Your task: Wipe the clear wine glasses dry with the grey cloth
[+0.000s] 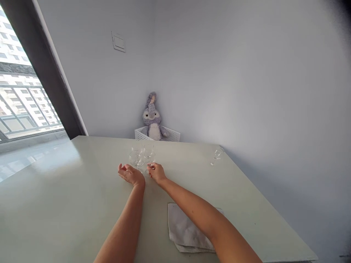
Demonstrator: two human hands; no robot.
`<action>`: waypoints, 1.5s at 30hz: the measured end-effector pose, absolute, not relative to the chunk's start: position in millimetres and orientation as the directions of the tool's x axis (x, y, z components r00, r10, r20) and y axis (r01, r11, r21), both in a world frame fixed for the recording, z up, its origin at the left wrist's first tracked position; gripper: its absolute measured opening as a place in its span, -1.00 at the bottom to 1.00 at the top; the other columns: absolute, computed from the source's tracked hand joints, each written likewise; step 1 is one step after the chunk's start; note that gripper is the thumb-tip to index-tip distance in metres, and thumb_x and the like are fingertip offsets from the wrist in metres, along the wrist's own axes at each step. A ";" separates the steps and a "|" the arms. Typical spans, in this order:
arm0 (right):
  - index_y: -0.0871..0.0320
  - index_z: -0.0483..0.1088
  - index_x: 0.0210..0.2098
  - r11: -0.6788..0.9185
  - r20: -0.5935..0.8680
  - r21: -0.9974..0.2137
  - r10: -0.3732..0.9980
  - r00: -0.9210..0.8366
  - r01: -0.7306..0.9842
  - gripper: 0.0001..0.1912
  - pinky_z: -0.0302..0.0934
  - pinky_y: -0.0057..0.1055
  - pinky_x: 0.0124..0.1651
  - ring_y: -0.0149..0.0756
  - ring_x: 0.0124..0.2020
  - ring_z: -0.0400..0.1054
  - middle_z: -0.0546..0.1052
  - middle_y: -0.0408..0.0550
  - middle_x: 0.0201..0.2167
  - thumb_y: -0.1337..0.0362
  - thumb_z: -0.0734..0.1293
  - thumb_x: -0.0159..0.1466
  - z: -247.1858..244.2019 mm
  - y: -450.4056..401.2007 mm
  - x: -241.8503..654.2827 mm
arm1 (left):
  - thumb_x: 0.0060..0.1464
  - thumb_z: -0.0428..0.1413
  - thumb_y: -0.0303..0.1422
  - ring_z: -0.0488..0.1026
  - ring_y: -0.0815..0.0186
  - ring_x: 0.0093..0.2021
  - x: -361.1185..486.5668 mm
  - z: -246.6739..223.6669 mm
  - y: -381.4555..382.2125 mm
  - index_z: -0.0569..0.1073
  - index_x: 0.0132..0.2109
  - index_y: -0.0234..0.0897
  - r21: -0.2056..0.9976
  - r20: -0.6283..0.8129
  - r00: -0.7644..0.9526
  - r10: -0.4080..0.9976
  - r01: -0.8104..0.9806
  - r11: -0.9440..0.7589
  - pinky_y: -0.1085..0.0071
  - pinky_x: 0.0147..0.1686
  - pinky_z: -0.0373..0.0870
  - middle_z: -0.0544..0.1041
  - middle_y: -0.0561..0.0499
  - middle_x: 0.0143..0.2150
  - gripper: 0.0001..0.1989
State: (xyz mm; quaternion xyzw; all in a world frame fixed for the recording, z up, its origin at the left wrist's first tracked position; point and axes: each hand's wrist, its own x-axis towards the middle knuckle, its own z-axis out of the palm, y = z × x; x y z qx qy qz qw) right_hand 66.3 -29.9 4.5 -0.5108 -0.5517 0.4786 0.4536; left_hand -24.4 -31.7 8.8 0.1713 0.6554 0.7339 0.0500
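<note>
Several clear stemmed glasses stand close together toward the far side of the table. My right hand [157, 172] pinches the stem of the front right wine glass [149, 157], just under its bowl. Beside it, my left hand [132, 174] is in front of the front left wine glass [135, 158], with its fingers apart and nothing in them. That hand's wrist partly hides the foot of the left glass. Whether the right glass's foot touches the tabletop, I cannot tell.
One more stemmed glass [217, 154] is near the far right corner of the pale table [68, 204]. A folded grey cloth [185, 230] lies under my right forearm. Behind the table, a plush toy [154, 129] sits in a white perforated basket [172, 135] against the wall.
</note>
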 end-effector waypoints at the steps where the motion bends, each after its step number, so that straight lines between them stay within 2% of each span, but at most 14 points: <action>1: 0.12 0.45 -0.33 0.021 0.012 -0.991 0.997 -0.071 0.130 -0.81 0.12 -0.59 -0.64 -0.49 -0.60 0.24 0.43 -0.16 -0.49 0.35 0.29 0.03 4.4 -28.6 63.7 | 0.10 -0.15 -0.30 0.23 0.25 -0.10 -24.5 8.8 -31.6 0.21 0.03 -0.26 0.979 0.186 -0.937 0.296 0.151 -0.137 0.28 -0.08 0.13 0.27 -0.05 -0.19 -0.66; 5: 0.12 0.44 -0.33 0.020 0.009 -0.993 0.996 -0.093 0.118 -0.79 0.13 -0.59 -0.64 -0.50 -0.61 0.24 0.43 -0.17 -0.49 0.38 0.27 0.02 3.4 -26.8 55.2 | 0.10 -0.15 -0.31 0.24 0.26 -0.11 -24.8 8.3 -31.6 0.22 0.02 -0.26 0.978 0.190 -0.936 0.297 0.155 -0.137 0.29 -0.07 0.14 0.26 -0.05 -0.19 -0.67; 8: 0.12 0.43 -0.32 0.015 0.008 -0.996 0.997 -0.082 0.092 -0.72 0.16 -0.58 -0.63 -0.49 -0.59 0.28 0.45 -0.15 -0.38 0.44 0.29 -0.06 3.5 -30.6 57.5 | 0.10 -0.15 -0.31 0.25 0.26 -0.11 -24.9 6.6 -31.6 0.22 0.02 -0.26 0.977 0.195 -0.937 0.289 0.160 -0.138 0.29 -0.07 0.14 0.27 -0.06 -0.19 -0.66; 10: 0.13 0.41 -0.31 0.011 0.010 -0.997 1.000 -0.013 0.073 -0.68 0.18 -0.57 -0.62 -0.50 -0.59 0.29 0.44 -0.13 -0.31 0.46 0.28 -0.09 2.9 -34.5 69.8 | 0.10 -0.15 -0.30 0.25 0.26 -0.12 -25.1 4.9 -31.0 0.22 0.03 -0.26 0.976 0.199 -0.939 0.282 0.165 -0.142 0.29 -0.07 0.15 0.27 -0.06 -0.18 -0.66; 14: 0.15 0.33 -0.36 -0.004 0.010 -0.999 0.954 0.299 0.047 -0.75 0.14 -0.57 -0.64 -0.51 -0.62 0.27 0.41 -0.14 -0.38 0.44 0.20 -0.06 -1.7 -41.4 134.3 | 0.10 -0.15 -0.28 0.26 0.28 -0.14 -26.6 1.7 -27.8 0.21 0.03 -0.26 0.979 0.173 -0.944 0.282 0.133 -0.153 0.30 -0.09 0.17 0.27 -0.05 -0.18 -0.65; 18: 0.15 0.23 -0.29 -0.034 -0.011 -0.999 0.731 0.682 0.020 -0.73 0.08 -0.58 -0.64 -0.51 -0.63 0.21 0.35 -0.15 -0.46 0.43 0.13 -0.02 -1.0 -43.9 237.5 | 0.09 -0.16 -0.28 0.27 0.29 -0.17 -28.1 -0.3 -24.6 0.21 0.02 -0.28 0.986 0.110 -0.956 0.271 0.070 -0.151 0.31 -0.13 0.21 0.26 -0.05 -0.19 -0.65; 20: 0.16 0.18 -0.20 -0.051 -0.032 -0.999 0.620 0.784 0.000 -0.66 0.08 -0.57 -0.64 -0.49 -0.62 0.20 0.35 -0.13 -0.44 0.43 0.14 -0.02 3.8 -42.4 284.8 | 0.09 -0.16 -0.27 0.28 0.29 -0.19 -28.6 -1.3 -24.0 0.21 0.01 -0.28 0.985 0.103 -0.956 0.276 0.061 -0.160 0.31 -0.14 0.22 0.25 -0.06 -0.18 -0.65; 22: 0.17 0.16 -0.16 -0.064 -0.052 -0.998 0.570 0.820 -0.019 -0.60 0.09 -0.55 -0.63 -0.49 -0.62 0.20 0.37 -0.12 -0.42 0.42 0.18 -0.04 9.8 -38.6 319.3 | 0.10 -0.16 -0.26 0.28 0.29 -0.19 -29.3 -1.8 -24.2 0.21 0.01 -0.27 0.984 0.097 -0.954 0.283 0.049 -0.170 0.30 -0.15 0.23 0.25 -0.06 -0.17 -0.65; 25: 0.14 0.19 -0.18 -0.070 -0.072 -0.997 0.608 0.791 -0.036 -0.57 0.12 -0.56 -0.62 -0.51 -0.63 0.22 0.39 -0.15 -0.40 0.41 0.25 -0.09 16.5 -29.8 344.0 | 0.10 -0.17 -0.24 0.28 0.30 -0.20 -31.0 -0.7 -25.3 0.20 -0.01 -0.25 0.984 0.047 -0.954 0.297 -0.007 -0.177 0.30 -0.14 0.23 0.23 -0.04 -0.18 -0.67; 31: 0.16 0.26 -0.41 -0.076 -0.071 -0.997 0.704 0.707 -0.024 -0.85 0.05 -0.59 -0.67 -0.53 -0.67 0.18 0.34 -0.22 -0.58 0.34 0.27 -0.04 15.0 -20.9 328.3 | 0.11 -0.20 -0.23 0.27 0.31 -0.21 -32.6 5.2 -28.5 0.16 -0.04 -0.24 0.981 -0.004 -0.945 0.326 -0.067 -0.183 0.29 -0.13 0.22 0.21 -0.02 -0.22 -0.69; 34: 0.17 0.28 -0.44 -0.073 -0.064 -0.997 0.773 0.631 -0.012 -0.87 0.04 -0.59 -0.66 -0.53 -0.68 0.17 0.33 -0.24 -0.62 0.34 0.27 -0.03 10.0 -30.8 298.3 | 0.11 -0.20 -0.24 0.26 0.32 -0.20 -31.4 6.2 -29.1 0.14 -0.04 -0.23 0.979 -0.014 -0.943 0.334 -0.081 -0.188 0.29 -0.12 0.21 0.20 -0.02 -0.22 -0.70; 40: 0.22 0.36 -0.37 -0.085 -0.092 -0.996 0.953 0.288 -0.036 -0.79 0.12 -0.56 -0.63 -0.52 -0.65 0.22 0.44 -0.15 -0.52 0.34 0.30 -0.05 5.5 -71.3 203.4 | 0.10 -0.22 -0.25 0.27 0.35 -0.21 -38.4 9.1 -29.1 0.13 -0.08 -0.23 0.963 -0.077 -0.938 0.338 -0.158 -0.218 0.34 -0.15 0.23 0.20 0.01 -0.25 -0.74; 45: 0.23 0.40 -0.34 -0.115 -0.114 -0.992 0.993 -0.015 -0.049 -0.76 0.18 -0.54 -0.59 -0.51 -0.61 0.25 0.47 -0.09 -0.45 0.35 0.30 -0.05 11.0 -96.6 124.4 | 0.12 -0.29 -0.28 0.28 0.39 -0.24 -62.6 17.7 -32.6 0.09 -0.12 -0.21 0.940 -0.117 -0.948 0.297 -0.203 -0.276 0.37 -0.17 0.23 0.19 0.04 -0.30 -0.79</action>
